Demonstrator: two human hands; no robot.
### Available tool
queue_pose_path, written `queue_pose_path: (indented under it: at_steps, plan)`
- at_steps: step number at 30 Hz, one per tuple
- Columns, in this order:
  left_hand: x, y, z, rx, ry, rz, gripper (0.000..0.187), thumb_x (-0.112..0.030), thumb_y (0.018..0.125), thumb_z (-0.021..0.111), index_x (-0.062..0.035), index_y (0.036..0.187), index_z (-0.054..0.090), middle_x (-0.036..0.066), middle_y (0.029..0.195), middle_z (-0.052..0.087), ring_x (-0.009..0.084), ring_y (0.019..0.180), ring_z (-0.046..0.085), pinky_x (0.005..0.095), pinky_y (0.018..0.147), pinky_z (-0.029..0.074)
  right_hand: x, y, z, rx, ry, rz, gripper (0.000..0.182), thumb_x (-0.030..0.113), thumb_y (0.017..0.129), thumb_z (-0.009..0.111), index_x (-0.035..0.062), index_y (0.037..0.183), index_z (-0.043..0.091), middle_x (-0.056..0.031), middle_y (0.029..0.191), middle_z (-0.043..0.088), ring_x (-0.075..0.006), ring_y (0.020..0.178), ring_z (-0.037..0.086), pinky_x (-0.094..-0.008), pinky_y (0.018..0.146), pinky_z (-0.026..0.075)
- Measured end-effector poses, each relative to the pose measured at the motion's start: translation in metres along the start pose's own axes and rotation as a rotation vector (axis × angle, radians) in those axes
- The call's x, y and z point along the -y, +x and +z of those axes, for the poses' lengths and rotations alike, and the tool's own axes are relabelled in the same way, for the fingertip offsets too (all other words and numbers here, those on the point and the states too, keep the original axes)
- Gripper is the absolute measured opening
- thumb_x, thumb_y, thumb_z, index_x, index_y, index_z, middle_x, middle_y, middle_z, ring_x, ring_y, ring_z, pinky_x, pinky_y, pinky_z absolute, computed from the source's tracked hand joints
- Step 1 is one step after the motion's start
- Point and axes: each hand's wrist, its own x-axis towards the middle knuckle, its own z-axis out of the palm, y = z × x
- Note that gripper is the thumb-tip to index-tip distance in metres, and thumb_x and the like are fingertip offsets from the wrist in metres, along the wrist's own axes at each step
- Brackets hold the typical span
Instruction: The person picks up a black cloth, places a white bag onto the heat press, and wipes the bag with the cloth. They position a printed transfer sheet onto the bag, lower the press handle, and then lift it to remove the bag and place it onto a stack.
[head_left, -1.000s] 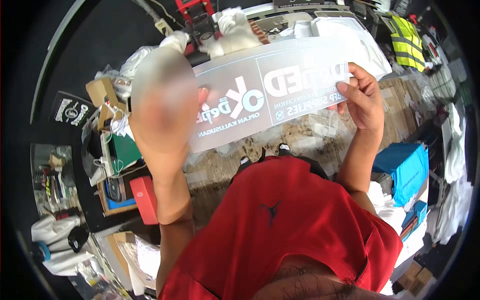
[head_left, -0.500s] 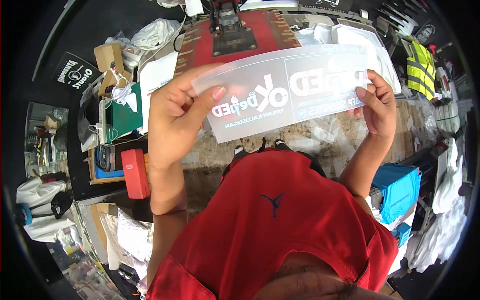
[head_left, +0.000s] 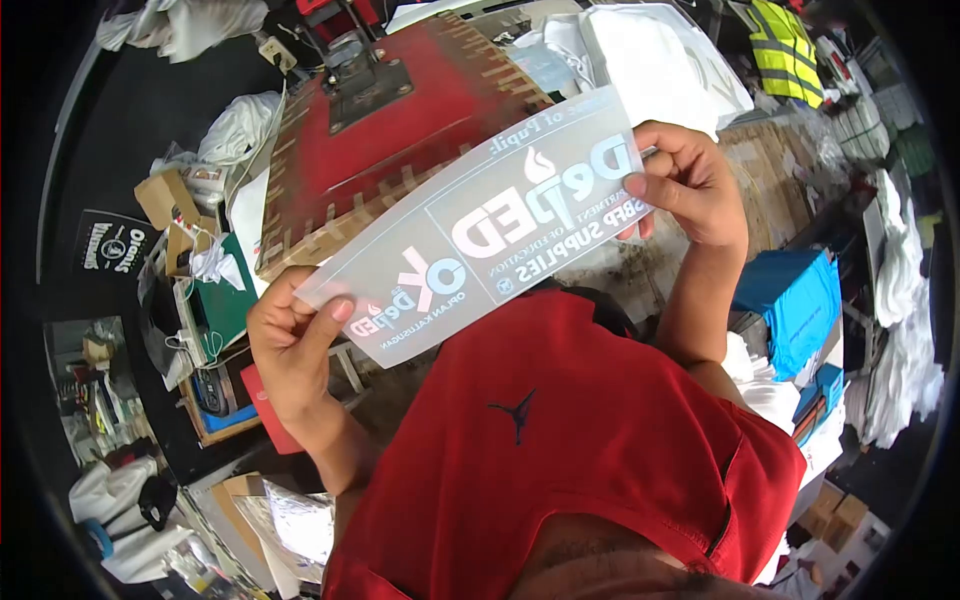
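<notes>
Between my two hands I hold a translucent transfer film (head_left: 440,215) with mirrored print, mostly white, reading "DepED" and "OK sa DepED". My left hand (head_left: 295,335) pinches its lower left end, thumb in front. At the upper right end, my right hand (head_left: 690,185) grips the edge between thumb and fingers. The film is slanted, its right end higher, and bows slightly. Behind it stands a heat press (head_left: 400,110) with a red upper platen and worn brown edges; the film hides part of its near edge.
White shirts (head_left: 660,60) lie stacked beyond the press at the right. A yellow safety vest (head_left: 785,55) hangs at the upper right. A blue cloth (head_left: 790,300) covers a pile by my right arm. At the left are a cardboard box (head_left: 163,205) and a red case (head_left: 268,410).
The film has tilted, its left end lower and right end higher, and shows more print at the right. My left hand has moved down; the view has turned, showing more of the press.
</notes>
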Motion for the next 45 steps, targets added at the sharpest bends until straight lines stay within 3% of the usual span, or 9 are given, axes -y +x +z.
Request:
queue_pose_path:
  at_steps: [10, 14, 18, 24, 26, 29, 37, 40, 45]
  plan:
    - [0.060, 0.002, -0.017, 0.013, 0.134, -0.207, 0.017, -0.001, 0.084, 0.072, 0.0054, 0.098, 0.066, 0.007, 0.088, 0.071, 0.0095, 0.078, 0.064, 0.0216, 0.072, 0.047, -0.027, 0.001, 0.003, -0.018, -0.081, 0.208, 0.019, -0.001, 0.087, 0.065, -0.0038, 0.105, 0.063, -0.0102, 0.079, 0.071, -0.0114, 0.064, 0.067, -0.0221, 0.054, 0.052]
    - [0.117, 0.005, -0.031, 0.095, 0.550, -0.312, 0.012, -0.007, 0.082, 0.076, 0.0003, 0.092, 0.075, -0.001, 0.073, 0.066, 0.0052, 0.062, 0.053, 0.0211, 0.057, 0.040, -0.103, 0.005, -0.015, -0.015, -0.283, 0.320, 0.012, 0.003, 0.083, 0.073, -0.0028, 0.093, 0.069, -0.0055, 0.082, 0.070, -0.0087, 0.074, 0.064, -0.0222, 0.065, 0.051]
    - [0.168, -0.005, -0.040, -0.011, 0.390, -0.521, 0.016, -0.008, 0.082, 0.076, 0.0001, 0.096, 0.075, -0.003, 0.067, 0.064, 0.0042, 0.059, 0.051, 0.0210, 0.055, 0.039, -0.174, 0.011, -0.012, -0.114, -0.400, 0.322, 0.018, 0.010, 0.079, 0.079, -0.0025, 0.089, 0.070, -0.0030, 0.080, 0.067, -0.0088, 0.076, 0.060, -0.0238, 0.072, 0.049]
    - [0.181, 0.001, -0.057, -0.159, 0.119, -0.147, 0.012, -0.006, 0.084, 0.075, -0.0033, 0.095, 0.073, 0.001, 0.096, 0.067, 0.0072, 0.083, 0.058, 0.0225, 0.076, 0.045, -0.178, 0.027, 0.011, -0.020, -0.188, 0.463, 0.014, 0.009, 0.079, 0.077, 0.0010, 0.084, 0.067, -0.0010, 0.082, 0.065, -0.0100, 0.073, 0.058, -0.0239, 0.071, 0.048]
    - [0.173, 0.007, -0.057, -0.151, 0.157, -0.151, 0.012, -0.006, 0.088, 0.069, -0.0023, 0.100, 0.068, 0.005, 0.106, 0.066, 0.0112, 0.094, 0.060, 0.0267, 0.086, 0.047, -0.174, 0.038, 0.017, 0.039, -0.104, 0.519, 0.019, 0.008, 0.079, 0.077, 0.0025, 0.093, 0.066, -0.0003, 0.083, 0.065, -0.0099, 0.073, 0.059, -0.0241, 0.071, 0.048]
    - [0.159, 0.011, -0.057, -0.098, -0.345, -0.188, 0.023, -0.009, 0.098, 0.053, 0.0019, 0.117, 0.056, 0.012, 0.116, 0.064, 0.0182, 0.109, 0.060, 0.0339, 0.097, 0.046, -0.167, 0.047, 0.028, 0.059, -0.067, 0.423, 0.031, 0.004, 0.080, 0.074, 0.0027, 0.109, 0.064, 0.0000, 0.087, 0.066, -0.0084, 0.073, 0.059, -0.0228, 0.067, 0.047]
    - [0.123, 0.018, -0.054, -0.259, -0.498, -0.032, 0.026, -0.010, 0.095, 0.056, 0.0014, 0.117, 0.054, 0.011, 0.111, 0.064, 0.0183, 0.105, 0.061, 0.0333, 0.096, 0.045, -0.108, 0.055, 0.051, 0.000, -0.012, 0.227, 0.010, 0.007, 0.083, 0.075, 0.0017, 0.090, 0.072, 0.0009, 0.072, 0.065, -0.0049, 0.063, 0.054, -0.0222, 0.055, 0.041]
    - [0.122, 0.019, -0.069, -0.157, -0.495, 0.018, 0.040, -0.011, 0.095, 0.055, 0.0034, 0.131, 0.047, 0.015, 0.127, 0.059, 0.0230, 0.118, 0.057, 0.0380, 0.104, 0.043, -0.091, 0.053, 0.053, -0.043, -0.032, 0.156, 0.011, 0.010, 0.083, 0.076, 0.0013, 0.088, 0.073, 0.0006, 0.067, 0.062, -0.0049, 0.056, 0.052, -0.0220, 0.051, 0.040]
    - [0.116, 0.023, -0.071, -0.090, -0.506, 0.049, 0.035, -0.012, 0.095, 0.056, 0.0025, 0.126, 0.050, 0.014, 0.121, 0.063, 0.0216, 0.113, 0.061, 0.0366, 0.101, 0.045, -0.077, 0.051, 0.055, -0.074, -0.129, 0.151, 0.014, 0.012, 0.082, 0.077, -0.0003, 0.087, 0.073, -0.0007, 0.068, 0.063, -0.0051, 0.058, 0.054, -0.0221, 0.053, 0.042]
